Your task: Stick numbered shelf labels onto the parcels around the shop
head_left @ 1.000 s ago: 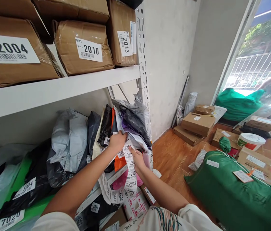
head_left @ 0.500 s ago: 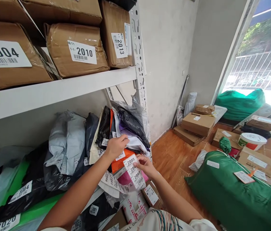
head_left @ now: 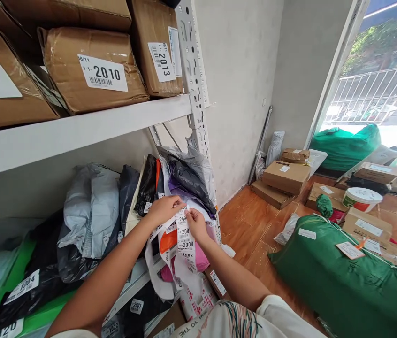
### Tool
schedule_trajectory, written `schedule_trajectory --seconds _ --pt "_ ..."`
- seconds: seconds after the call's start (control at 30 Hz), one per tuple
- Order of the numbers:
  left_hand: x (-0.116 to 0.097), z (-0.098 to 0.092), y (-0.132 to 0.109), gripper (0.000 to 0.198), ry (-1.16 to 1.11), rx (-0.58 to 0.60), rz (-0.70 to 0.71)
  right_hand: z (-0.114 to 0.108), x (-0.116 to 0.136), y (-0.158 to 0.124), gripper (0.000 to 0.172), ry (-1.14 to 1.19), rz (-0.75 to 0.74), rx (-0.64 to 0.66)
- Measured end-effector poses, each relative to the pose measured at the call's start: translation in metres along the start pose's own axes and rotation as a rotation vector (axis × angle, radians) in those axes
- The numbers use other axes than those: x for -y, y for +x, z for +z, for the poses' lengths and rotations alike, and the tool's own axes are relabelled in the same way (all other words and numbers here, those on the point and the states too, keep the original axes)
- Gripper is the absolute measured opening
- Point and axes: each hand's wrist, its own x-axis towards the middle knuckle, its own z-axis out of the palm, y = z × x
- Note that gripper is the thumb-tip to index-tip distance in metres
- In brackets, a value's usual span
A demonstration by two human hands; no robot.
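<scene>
A long strip of white number labels hangs between my hands, with 2008 and 2003 readable, and its tail curls down in loops. My left hand is closed, pinching at the strip's top end. Just to the right, my right hand pinches the strip's right edge between thumb and fingers. Behind the strip are an orange parcel bag and a pink parcel bag. Past my fingertips, a black-and-purple plastic parcel stands at the shelf's end.
Cardboard boxes with number labels fill the white shelf above. Grey parcel bags stand on the lower level at left. A large green sack and stacked cartons lie on the floor at right.
My hands have come closer together, and my right hand has risen to the strip's upper part. The strip now hangs straighter and longer. The view has shifted slightly right.
</scene>
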Motion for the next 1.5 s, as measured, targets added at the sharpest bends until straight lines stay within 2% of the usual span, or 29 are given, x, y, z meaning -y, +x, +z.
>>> schedule_trajectory --seconds 0.13,0.3,0.47,0.67,0.83,1.0,1.1,1.2,1.27,1.33,1.4,1.5 --pt "0.0 0.009 0.001 0.028 0.037 -0.046 -0.072 0.004 -0.005 -0.003 0.044 -0.051 -0.03 -0.097" --pt "0.008 0.009 0.005 0.027 -0.045 0.002 -0.119 0.009 -0.011 -0.009 0.036 0.101 0.018 -0.03" --pt "0.008 0.011 0.008 0.02 -0.061 -0.003 -0.165 0.006 -0.012 -0.013 0.045 0.147 0.092 -0.089" --pt "0.0 0.019 0.002 0.019 -0.012 -0.075 -0.173 0.0 0.001 -0.026 0.04 0.395 0.245 0.052" --pt "-0.006 0.021 -0.005 0.015 0.014 -0.089 -0.162 0.0 0.002 -0.048 0.039 0.407 0.337 -0.068" --pt "-0.01 0.022 -0.009 0.013 0.037 -0.108 -0.186 -0.014 0.014 -0.06 0.038 0.472 0.356 0.065" --pt "-0.016 0.022 -0.01 0.029 0.06 -0.126 -0.238 -0.032 0.02 -0.062 0.037 0.389 0.405 0.174" --pt "-0.026 0.015 -0.008 0.039 0.176 -0.153 -0.285 -0.048 0.022 -0.067 0.035 0.243 0.459 0.275" --pt "-0.031 0.006 -0.004 0.044 0.283 -0.227 -0.314 -0.054 0.024 -0.07 0.033 0.189 0.426 0.334" --pt "-0.031 -0.005 0.002 0.043 0.373 -0.275 -0.299 -0.057 0.031 -0.068 0.031 0.151 0.327 0.373" --pt "-0.027 -0.014 0.008 0.032 0.429 -0.238 -0.217 -0.058 0.042 -0.061 0.032 0.142 0.208 0.37" --pt "-0.018 -0.017 0.009 0.026 0.441 -0.124 -0.039 -0.057 0.062 -0.044 0.034 0.176 0.035 0.267"
